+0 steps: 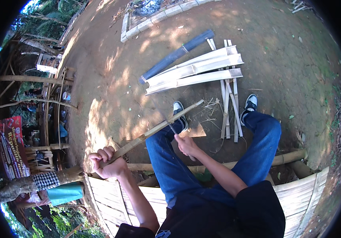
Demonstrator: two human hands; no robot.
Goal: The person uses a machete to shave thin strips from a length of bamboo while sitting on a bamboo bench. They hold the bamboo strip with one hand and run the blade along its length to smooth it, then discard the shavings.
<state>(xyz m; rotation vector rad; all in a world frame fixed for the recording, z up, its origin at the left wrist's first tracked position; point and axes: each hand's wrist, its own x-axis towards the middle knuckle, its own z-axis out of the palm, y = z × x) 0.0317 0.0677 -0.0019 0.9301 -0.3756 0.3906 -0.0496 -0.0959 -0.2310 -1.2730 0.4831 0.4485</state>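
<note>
My left hand (109, 162) is closed round the near end of a long split bamboo strip (146, 135), which slants up and away to the right across my left knee. My right hand (187, 145) grips the handle of a knife; its thin blade (172, 127) crosses the strip near the far part and points up to the left. Part of the blade blurs against the ground, so its edge is hard to make out. Pale bamboo shavings (210, 111) lie scattered on the soil between my feet.
Wide split bamboo halves (194, 70) and a dark bamboo length (166, 61) rest ahead on narrow strips (228, 113). I sit on a bamboo slat bench (297, 194). Leftward stand a pole structure (35, 79) and a red banner (10, 146). Bricks border a bed (158, 17) farther off.
</note>
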